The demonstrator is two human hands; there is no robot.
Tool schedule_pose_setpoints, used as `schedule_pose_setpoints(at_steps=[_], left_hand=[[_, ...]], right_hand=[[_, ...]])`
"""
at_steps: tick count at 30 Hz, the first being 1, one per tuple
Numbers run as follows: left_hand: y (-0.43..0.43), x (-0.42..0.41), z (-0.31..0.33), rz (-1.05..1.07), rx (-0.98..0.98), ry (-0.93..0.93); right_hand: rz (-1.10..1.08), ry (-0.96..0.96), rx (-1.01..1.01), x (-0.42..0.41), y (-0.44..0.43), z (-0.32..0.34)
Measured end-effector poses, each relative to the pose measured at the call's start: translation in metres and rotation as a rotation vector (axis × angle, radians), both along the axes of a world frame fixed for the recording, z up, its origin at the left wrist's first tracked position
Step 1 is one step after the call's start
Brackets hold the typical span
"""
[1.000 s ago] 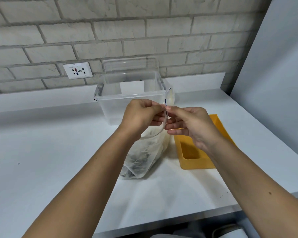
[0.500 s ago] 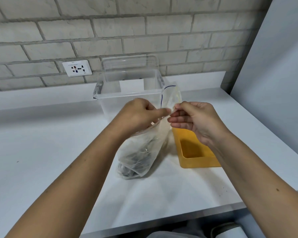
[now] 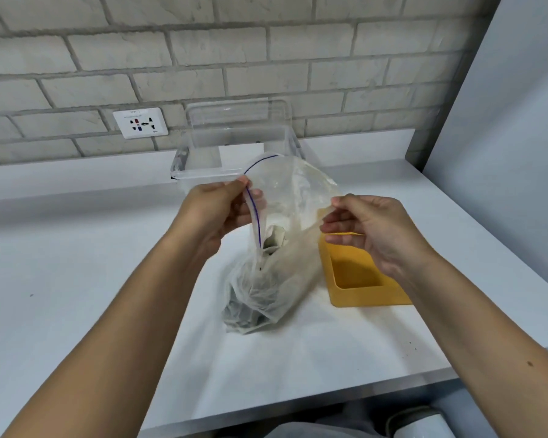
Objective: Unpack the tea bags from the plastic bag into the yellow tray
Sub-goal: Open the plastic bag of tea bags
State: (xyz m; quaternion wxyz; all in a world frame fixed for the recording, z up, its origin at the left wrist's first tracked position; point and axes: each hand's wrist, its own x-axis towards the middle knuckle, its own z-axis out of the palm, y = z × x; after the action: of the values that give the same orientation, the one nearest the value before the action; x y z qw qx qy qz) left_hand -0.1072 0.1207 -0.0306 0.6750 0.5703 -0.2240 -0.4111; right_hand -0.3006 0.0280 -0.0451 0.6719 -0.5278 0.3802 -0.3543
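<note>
Left hand [image 3: 215, 213]: thumb and forefinger pinch the left lip of the plastic bag [image 3: 272, 279], right on its blue zip line [image 3: 255, 213]. Right hand [image 3: 370, 229]: fingertips pinch the opposite lip, other fingers loosely curled. The bag's mouth is held open between the two hands.

The bag's bottom rests on the white counter [image 3: 76, 279], just left of the yellow tray [image 3: 370, 298]. I cannot tell whether bag and tray touch.

Tea bags [image 3: 247, 314]: a dark clump in the bottom of the bag, seen through the cloudy film. One paler piece [image 3: 274, 240] sits higher, below the mouth.

Behind the bag stands a clear bin [image 3: 203, 175] with a white label [image 3: 234, 154]; nothing on it is readable. The wall socket [image 3: 140, 122] has small print along its top edge, too small to read.
</note>
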Motion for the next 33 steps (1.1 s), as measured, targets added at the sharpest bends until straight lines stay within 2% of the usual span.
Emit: schedule_pose_setpoints(at_steps=[3, 5, 9, 12, 14, 15, 18, 20, 23, 27, 30, 33], left_hand=[[-0.001, -0.011, 0.001, -0.021, 0.041, -0.078], [0.001, -0.024, 0.002, -0.030, 0.082, -0.130], [0.017, -0.040, 0.003, -0.204, 0.314, -0.330], [0.026, -0.045, -0.008, -0.222, 0.315, -0.365], [0.028, -0.040, -0.016, -0.145, 0.227, -0.197], [0.028, -0.037, -0.021, -0.130, 0.162, -0.016], [0.030, -0.027, -0.036, -0.154, -0.152, 0.681], [0.029, -0.024, -0.051, -0.150, -0.274, 0.898], [0.023, -0.023, -0.065, -0.127, -0.270, 0.931], [0.017, -0.006, -0.079, -0.236, -0.347, 0.986], [0.010, 0.005, -0.086, -0.249, -0.306, 1.087], [0.005, -0.007, -0.081, -0.261, -0.212, 0.989]], right_hand=[[0.139, 0.170, -0.006, 0.009, 0.013, 0.002], [0.219, 0.218, -0.037, 0.016, 0.022, 0.001], [0.193, 0.085, -0.090, 0.022, 0.030, -0.007], [0.188, 0.017, -0.127, 0.020, 0.033, -0.014], [0.176, -0.065, -0.082, 0.020, 0.032, -0.019], [0.179, -0.139, -0.014, 0.019, 0.030, -0.022], [0.229, -0.404, 0.287, 0.018, 0.023, -0.031], [0.254, -0.499, 0.487, 0.018, 0.017, -0.039], [0.237, -0.610, 0.678, 0.018, 0.004, -0.057], [0.291, -0.675, 0.826, 0.015, -0.001, -0.066], [0.231, -0.533, 0.750, 0.012, -0.004, -0.065], [0.268, -0.447, 0.561, 0.015, -0.004, -0.057]])
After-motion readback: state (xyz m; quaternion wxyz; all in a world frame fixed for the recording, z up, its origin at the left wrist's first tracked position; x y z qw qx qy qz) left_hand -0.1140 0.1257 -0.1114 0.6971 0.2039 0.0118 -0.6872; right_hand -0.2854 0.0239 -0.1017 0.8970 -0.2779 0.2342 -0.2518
